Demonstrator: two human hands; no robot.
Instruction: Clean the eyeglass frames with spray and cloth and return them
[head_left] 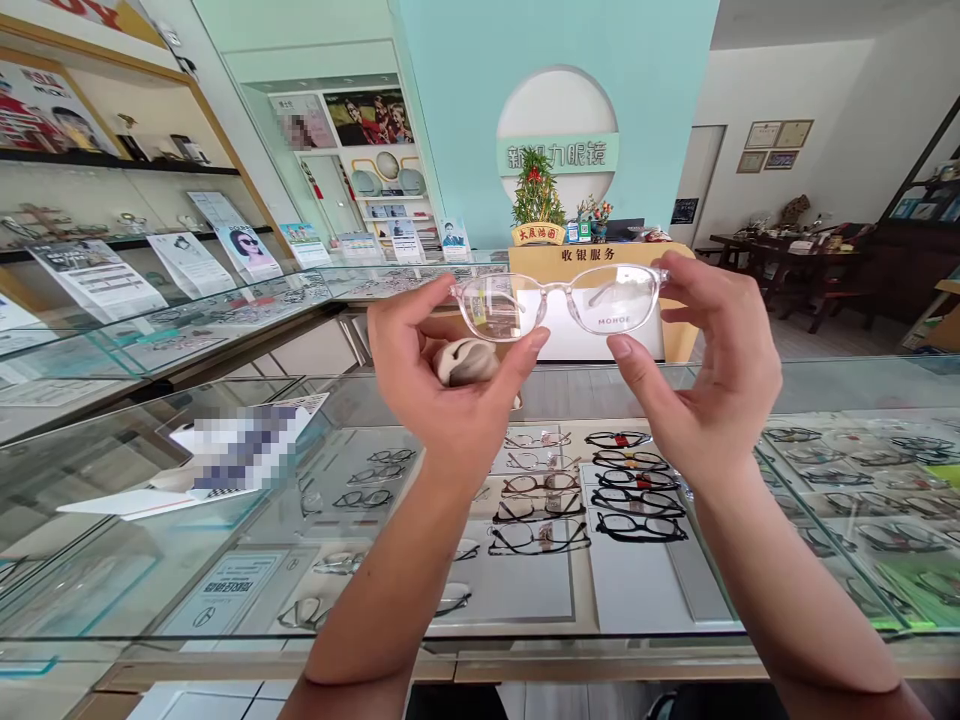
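Observation:
A pair of clear-framed eyeglasses (556,289) is held up level above the glass counter, its lenses side by side. One lens carries printed lettering that reads backwards from here. My left hand (442,370) grips the frame's left end, with the thumb below the left lens. A crumpled beige cloth (466,362) is tucked in that same palm under the fingers. At the frame's right end, my right hand (712,350) pinches the corner by the hinge, its thumb near the lower rim. The temple arms point away and show partly through the lenses.
Below lies a glass display counter (525,645) with rows of eyeglasses (639,500) inside. An opened leaflet (247,455) rests on its top at left. Beyond stand a cashier desk (679,300) with a potted plant (535,190), and another glass counter (300,300) along the left.

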